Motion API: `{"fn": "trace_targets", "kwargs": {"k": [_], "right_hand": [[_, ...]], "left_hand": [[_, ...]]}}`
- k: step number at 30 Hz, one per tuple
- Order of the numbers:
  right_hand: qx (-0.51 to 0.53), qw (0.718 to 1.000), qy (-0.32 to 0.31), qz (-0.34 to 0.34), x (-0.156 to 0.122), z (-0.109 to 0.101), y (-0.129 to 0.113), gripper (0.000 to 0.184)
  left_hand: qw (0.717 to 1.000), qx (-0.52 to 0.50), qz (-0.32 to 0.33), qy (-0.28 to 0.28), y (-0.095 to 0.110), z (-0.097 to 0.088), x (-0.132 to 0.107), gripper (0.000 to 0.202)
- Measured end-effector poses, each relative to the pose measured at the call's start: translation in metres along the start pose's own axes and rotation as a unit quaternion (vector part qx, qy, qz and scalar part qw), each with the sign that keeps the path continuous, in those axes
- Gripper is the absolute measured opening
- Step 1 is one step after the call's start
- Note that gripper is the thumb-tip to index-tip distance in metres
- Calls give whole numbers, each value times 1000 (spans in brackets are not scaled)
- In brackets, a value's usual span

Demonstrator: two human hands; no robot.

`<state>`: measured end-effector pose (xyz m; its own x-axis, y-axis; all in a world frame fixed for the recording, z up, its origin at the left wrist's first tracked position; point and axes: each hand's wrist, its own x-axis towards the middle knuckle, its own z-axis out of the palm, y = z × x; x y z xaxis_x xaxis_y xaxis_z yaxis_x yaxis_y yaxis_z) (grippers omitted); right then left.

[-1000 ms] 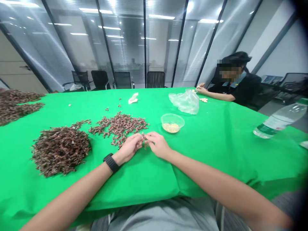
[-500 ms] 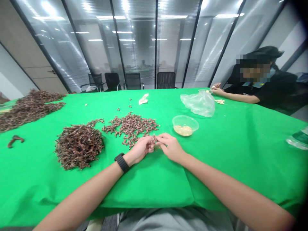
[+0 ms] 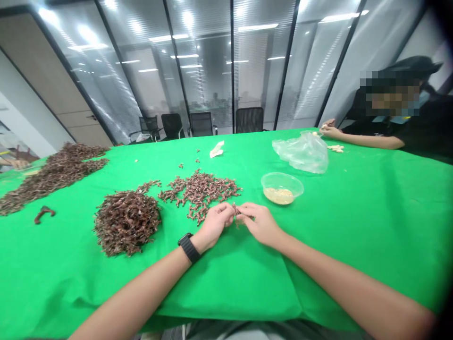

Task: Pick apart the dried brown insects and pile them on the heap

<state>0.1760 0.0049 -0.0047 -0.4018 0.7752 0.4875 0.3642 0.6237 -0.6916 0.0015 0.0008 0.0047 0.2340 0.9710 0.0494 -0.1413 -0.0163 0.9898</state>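
My left hand (image 3: 215, 222) and my right hand (image 3: 260, 224) meet above the green cloth (image 3: 318, 245), their fingertips pinching a small brown dried piece (image 3: 236, 211). Its exact shape is hidden by my fingers. Just beyond my hands lies a loose scatter of similar brown pieces (image 3: 200, 191), nearly touching my left fingers. To the left sits a dense rounded mound of them (image 3: 125, 223). A clear plastic bowl (image 3: 282, 187) holding pale crumbs stands ahead of my right hand, apart from it.
A long brown heap (image 3: 60, 172) and a single curved piece (image 3: 44, 213) lie at the left. Further along are a white scrap (image 3: 217, 149) and a clear plastic bag (image 3: 302, 152). A seated co-worker's hand (image 3: 327, 131) is at the far right. Black chairs (image 3: 249, 120) stand behind glass.
The whole view has swung left, so table items shift right in the picture and the bottle has left view. My hands stay together, still pinching the small piece.
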Motion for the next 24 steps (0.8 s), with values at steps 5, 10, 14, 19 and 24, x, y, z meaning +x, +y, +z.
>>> {"fn": "trace_targets", "kwargs": {"k": [5,10,14,19,24], "right_hand": [[30,999,0,20,0,1,1,20],[23,1000,2,18,1,-1,3,21],[9,1000,-1,14,2,-2,6,21],[-7,1000,-6,11,2,-3,6,21],[-14,1000,-12,20,1,-4,5,21]], "left_hand": [[985,144,86,42,1,0,0,25],[990,127,50,33,1,0,0,24],[994,97,34,35,-2,-2,2,23],[997,70,30,27,-2,-2,2,23],[998,56,22,33,-2,0,1,22]]}}
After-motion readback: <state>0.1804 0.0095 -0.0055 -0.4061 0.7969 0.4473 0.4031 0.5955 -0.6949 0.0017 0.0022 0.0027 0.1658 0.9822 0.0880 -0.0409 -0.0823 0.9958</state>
